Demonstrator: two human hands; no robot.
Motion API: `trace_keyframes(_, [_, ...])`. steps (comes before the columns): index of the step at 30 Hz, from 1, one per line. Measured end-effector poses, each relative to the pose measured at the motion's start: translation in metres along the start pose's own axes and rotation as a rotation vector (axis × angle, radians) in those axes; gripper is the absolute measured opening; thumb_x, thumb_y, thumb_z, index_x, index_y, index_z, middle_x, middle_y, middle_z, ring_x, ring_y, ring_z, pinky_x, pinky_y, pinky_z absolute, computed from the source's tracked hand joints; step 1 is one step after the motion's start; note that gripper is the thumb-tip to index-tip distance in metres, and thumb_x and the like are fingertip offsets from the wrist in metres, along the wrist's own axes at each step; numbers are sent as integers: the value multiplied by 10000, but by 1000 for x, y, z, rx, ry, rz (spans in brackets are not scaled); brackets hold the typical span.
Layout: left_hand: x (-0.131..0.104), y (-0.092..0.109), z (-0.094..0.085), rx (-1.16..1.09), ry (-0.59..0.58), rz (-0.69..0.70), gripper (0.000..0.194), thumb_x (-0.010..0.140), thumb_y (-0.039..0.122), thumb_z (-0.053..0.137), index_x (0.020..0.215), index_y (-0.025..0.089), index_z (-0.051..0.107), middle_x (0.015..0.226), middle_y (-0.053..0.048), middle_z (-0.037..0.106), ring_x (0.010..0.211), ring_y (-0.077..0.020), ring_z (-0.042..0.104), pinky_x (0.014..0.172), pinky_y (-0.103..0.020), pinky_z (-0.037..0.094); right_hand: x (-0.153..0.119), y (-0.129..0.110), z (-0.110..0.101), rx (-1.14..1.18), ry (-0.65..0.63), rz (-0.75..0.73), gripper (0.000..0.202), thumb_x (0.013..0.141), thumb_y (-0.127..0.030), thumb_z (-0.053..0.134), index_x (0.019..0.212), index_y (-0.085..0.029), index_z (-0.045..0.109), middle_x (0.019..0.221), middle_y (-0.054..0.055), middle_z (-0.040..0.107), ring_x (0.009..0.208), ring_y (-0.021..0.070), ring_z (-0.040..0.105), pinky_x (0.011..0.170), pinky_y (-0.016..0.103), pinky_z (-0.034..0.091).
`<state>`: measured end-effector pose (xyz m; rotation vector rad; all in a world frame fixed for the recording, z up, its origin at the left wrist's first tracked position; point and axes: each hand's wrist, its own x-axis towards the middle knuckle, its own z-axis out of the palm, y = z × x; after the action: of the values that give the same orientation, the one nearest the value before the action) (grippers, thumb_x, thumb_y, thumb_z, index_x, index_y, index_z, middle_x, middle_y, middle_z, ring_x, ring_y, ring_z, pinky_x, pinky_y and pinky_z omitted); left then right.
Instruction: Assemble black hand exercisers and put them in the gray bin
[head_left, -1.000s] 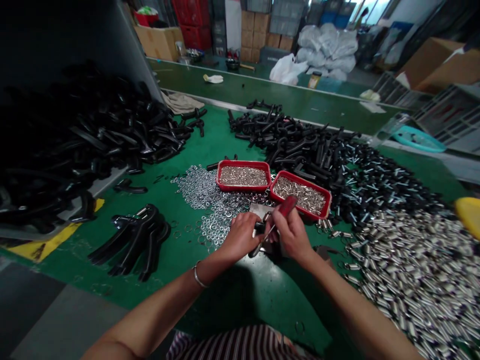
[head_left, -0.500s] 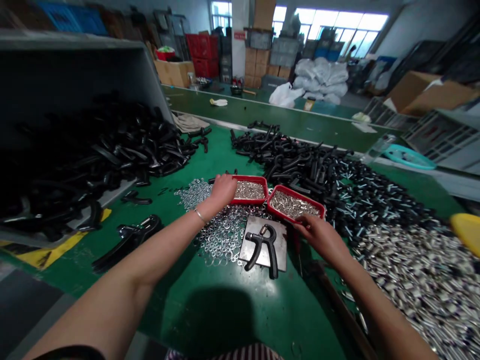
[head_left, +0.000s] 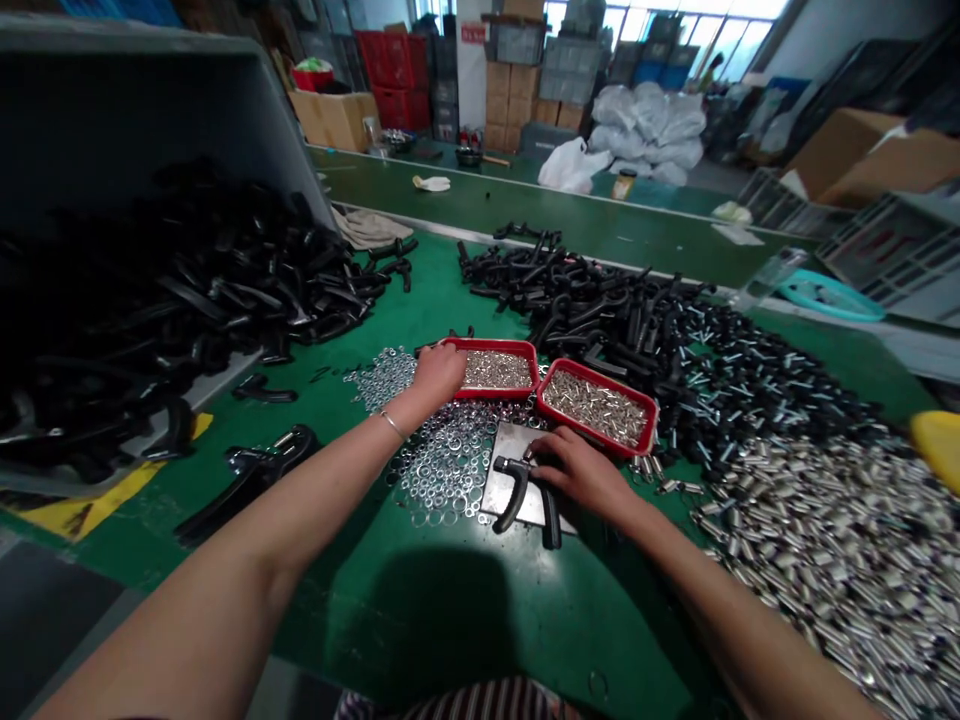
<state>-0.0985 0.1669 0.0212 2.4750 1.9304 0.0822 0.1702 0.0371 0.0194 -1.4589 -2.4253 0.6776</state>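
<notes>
On a small metal plate [head_left: 532, 512] lies a black hand grip exerciser [head_left: 513, 500], its two handles pointing toward me. My right hand [head_left: 581, 472] is over its head, the fingers closed together at the spring and hiding what is between them. My left hand [head_left: 440, 372] rests at the left end of a red tray [head_left: 499, 392] of small metal pins, with its fingers curled; whatever they pinch is hidden. A second red tray [head_left: 600, 440] of short metal pins stands beside it, beyond my right hand. Loose metal rings [head_left: 442, 470] spread left of the plate.
Black handles fill a tipped grey bin [head_left: 296, 150] at left. More black handles [head_left: 585, 300] are heaped behind the trays, with bolt-fitted black parts [head_left: 735, 370] and metal springs [head_left: 840, 560] at right. Another hand grip [head_left: 251, 475] lies left of my forearm.
My right hand has left the right tray and moved left and toward me onto the hand grip's head. My left hand stays at the left tray. The view has shifted slightly.
</notes>
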Motion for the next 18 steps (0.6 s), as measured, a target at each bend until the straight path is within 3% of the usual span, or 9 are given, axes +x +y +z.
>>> trace_keyframes(2, [1, 0, 1, -9, -4, -13, 295, 941, 173, 422, 1065, 104, 681, 1114, -200, 662, 1083, -311, 576, 918, -432, 380, -5, 7, 6, 43, 27, 30, 100, 938, -302, 610, 967, -221, 661, 1055, 57, 594, 982, 199, 600, 807, 313, 495])
trace_keyframes(6, [-1, 2, 1, -20, 34, -15, 293, 952, 197, 433, 1097, 109, 671, 1152, -203, 648, 1120, -314, 561, 928, -429, 379, -2, 10, 11, 84, 64, 33, 127, 922, -330, 639, 961, -209, 649, 1072, 59, 576, 1007, 196, 593, 810, 297, 495])
trace_keyframes(10, [-1, 2, 1, 22, 18, -11, 291, 939, 165, 432, 1065, 89, 683, 1125, -211, 653, 1096, -318, 580, 911, -428, 396, -3, 5, 11, -77, 70, 50, 164, 985, -307, 516, 979, -203, 643, 1079, 77, 585, 934, 200, 611, 688, 277, 475])
trace_keyframes(12, [0, 3, 1, 34, 12, -25, 294, 928, 134, 423, 1033, 65, 688, 1096, -217, 662, 1084, -323, 590, 907, -426, 402, -1, 3, 7, -108, 140, 69, 197, 1007, -279, 461, 1041, -198, 637, 1086, 87, 598, 922, 202, 618, 707, 286, 476])
trace_keyframes(15, [-2, 6, 2, 34, 42, -47, 329, 931, 98, 372, 1071, 31, 662, 1110, -233, 657, 1098, -332, 592, 907, -432, 407, 17, 1, -4, -72, 258, 15, 220, 1013, -258, 448, 1130, -200, 626, 1081, 85, 627, 955, 204, 617, 798, 300, 475])
trace_keyframes(18, [-4, 9, 3, 33, 77, -60, 356, 939, 82, 327, 1115, 32, 632, 1108, -231, 662, 1066, -333, 615, 893, -443, 420, 61, -5, -17, -176, 275, -70, 232, 1007, -269, 464, 1116, -193, 655, 1082, 95, 651, 998, 223, 593, 832, 315, 460])
